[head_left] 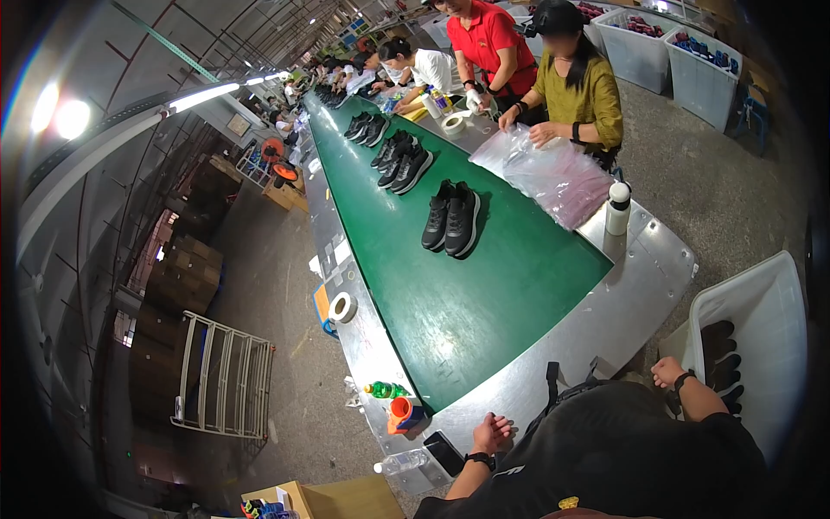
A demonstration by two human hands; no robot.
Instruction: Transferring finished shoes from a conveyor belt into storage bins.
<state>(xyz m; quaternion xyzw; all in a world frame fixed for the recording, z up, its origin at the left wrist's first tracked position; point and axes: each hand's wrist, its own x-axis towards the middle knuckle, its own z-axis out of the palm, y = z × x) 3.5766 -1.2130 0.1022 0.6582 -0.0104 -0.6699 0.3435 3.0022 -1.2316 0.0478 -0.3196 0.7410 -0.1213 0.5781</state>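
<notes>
My left hand (493,433) rests at the near edge of the metal table, its fingers loosely curled and slightly apart, with nothing seen in them. Beside it lies a black phone (444,452). My right hand (667,373) is closed in a loose fist, with nothing visible in it, close to a white bin (752,294) that holds dark shoes or soles (719,359). On the green conveyor belt (432,337) stands a pair of black sneakers (450,220), apart from both hands. More black sneakers (403,162) sit farther up the belt.
An orange-and-blue container (405,414), a green bottle (385,390), a clear bottle (400,462) and a tape roll (343,307) line the left edge. A white bottle (618,208) stands at right, near a co-worker handling plastic bags (545,173). A metal rack (225,376) stands at left.
</notes>
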